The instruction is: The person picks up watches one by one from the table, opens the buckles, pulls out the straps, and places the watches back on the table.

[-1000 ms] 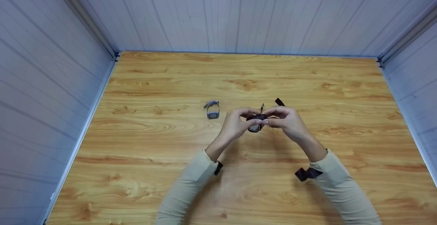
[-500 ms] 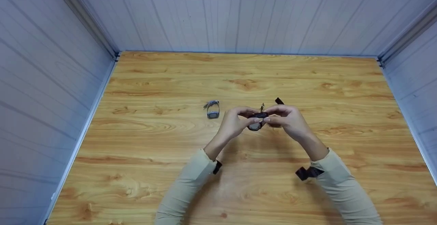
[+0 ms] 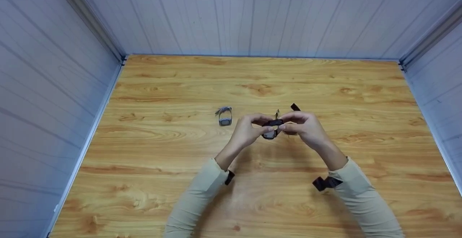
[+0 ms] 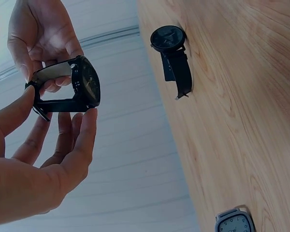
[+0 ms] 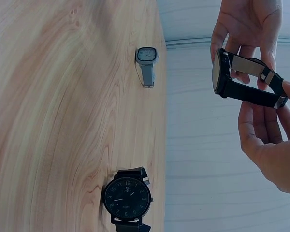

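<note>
Pale walls (image 3: pixel 234 17) back a desk (image 3: pixel 162 86); right of center, left hand (image 3: pixel 247 131) and right hand (image 3: pixel 306 128) fingers (image 4: pixel 88 129) pinch a black watch (image 3: pixel 269 135) — likely light, pliant-strapped, best gripped by its case (image 4: pixel 90 84).

I wear 2 long sleeves in pale beige — my left sleeve (image 3: pixel 195 198) and my right sleeve (image 3: pixel 366 198) — in plain cloth, creased across the forearms. Each ends at the wrist in a cuff of the same colour. By the left cuff (image 3: pixel 217 168) shows a small black block (image 3: pixel 230 177); by the right cuff (image 3: pixel 346 171), a larger black piece (image 3: pixel 319 184), boxy at its outer end.
</note>
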Demonstrator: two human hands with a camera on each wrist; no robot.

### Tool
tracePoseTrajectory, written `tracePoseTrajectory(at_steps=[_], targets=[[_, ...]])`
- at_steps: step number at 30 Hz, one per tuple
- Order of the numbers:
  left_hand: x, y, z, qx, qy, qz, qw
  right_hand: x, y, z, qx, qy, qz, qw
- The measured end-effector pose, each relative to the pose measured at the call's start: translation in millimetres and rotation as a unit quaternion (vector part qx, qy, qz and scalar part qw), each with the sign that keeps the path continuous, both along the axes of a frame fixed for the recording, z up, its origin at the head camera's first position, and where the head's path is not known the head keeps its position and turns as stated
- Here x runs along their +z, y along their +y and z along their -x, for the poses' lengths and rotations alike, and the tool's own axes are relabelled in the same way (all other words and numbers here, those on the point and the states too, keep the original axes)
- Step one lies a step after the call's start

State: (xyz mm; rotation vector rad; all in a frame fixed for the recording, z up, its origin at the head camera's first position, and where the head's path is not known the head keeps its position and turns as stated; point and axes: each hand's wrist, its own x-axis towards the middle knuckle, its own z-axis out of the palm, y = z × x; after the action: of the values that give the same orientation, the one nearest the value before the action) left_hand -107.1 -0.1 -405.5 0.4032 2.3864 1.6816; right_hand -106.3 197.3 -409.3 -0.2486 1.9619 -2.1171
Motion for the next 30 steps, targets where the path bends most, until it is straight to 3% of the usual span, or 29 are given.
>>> tracePoseTrajectory(at_steps=[6,21,30], targets=[[-1.8,0.1,-0.9,0.003,-0.017,-0.011,0.9998,-0.3,1.1,-0.5,0.009,0.0,0.005,0.9999],[1.2,3.0,-2.6,0.016,-0.004,0.009,0.9998,-1.6,3.5,-0.1,0.032,0.001,-0.001,0.9995],[3.5,3.2,-2.6,0.014,0.004,0.012,0.9998,-1.9,3.0,0.5,0.025,0.013,-0.009,0.9996]])
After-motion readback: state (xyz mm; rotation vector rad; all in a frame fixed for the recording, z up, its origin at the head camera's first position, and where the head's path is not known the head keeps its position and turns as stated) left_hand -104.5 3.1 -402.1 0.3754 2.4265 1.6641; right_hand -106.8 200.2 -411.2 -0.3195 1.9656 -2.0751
